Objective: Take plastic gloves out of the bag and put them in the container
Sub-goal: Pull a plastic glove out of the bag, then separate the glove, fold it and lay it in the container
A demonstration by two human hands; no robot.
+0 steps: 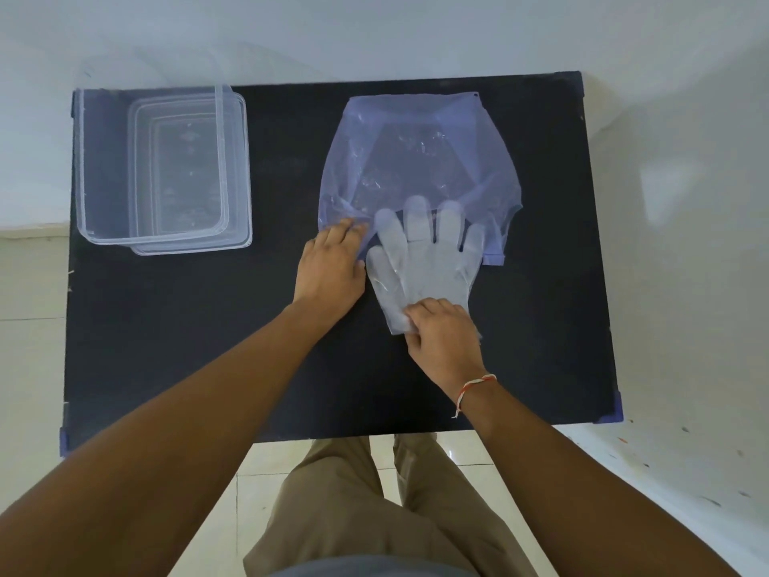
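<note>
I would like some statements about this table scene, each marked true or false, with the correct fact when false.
1. The right hand pinches the cuff end of the plastic glove. True.
2. The glove is fully out of the bag. False: its fingertips are under the edge of the bluish plastic bag.
3. The left hand presses on the bag's near left edge. True.
4. The clear container stands at the right of the table. False: it stands at the far left of the black table.
5. A glove already lies in the container. False: the container looks empty.
</note>
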